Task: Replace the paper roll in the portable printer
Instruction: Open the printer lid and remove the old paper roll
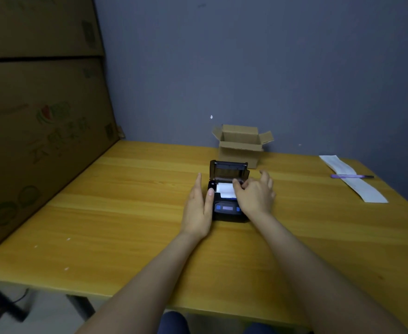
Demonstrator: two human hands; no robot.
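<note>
A small black portable printer with blue buttons sits in the middle of the yellow wooden table. Its lid stands raised at the back. A white paper roll lies in the open compartment. My left hand rests flat against the printer's left side, fingers straight, thumb on the casing. My right hand lies over the printer's right side, its fingertips on the right end of the paper roll. Part of the roll is hidden under those fingers.
A small open cardboard box stands just behind the printer against the grey wall. A long white paper strip with a purple pen across it lies at the right. Large cardboard boxes fill the left side.
</note>
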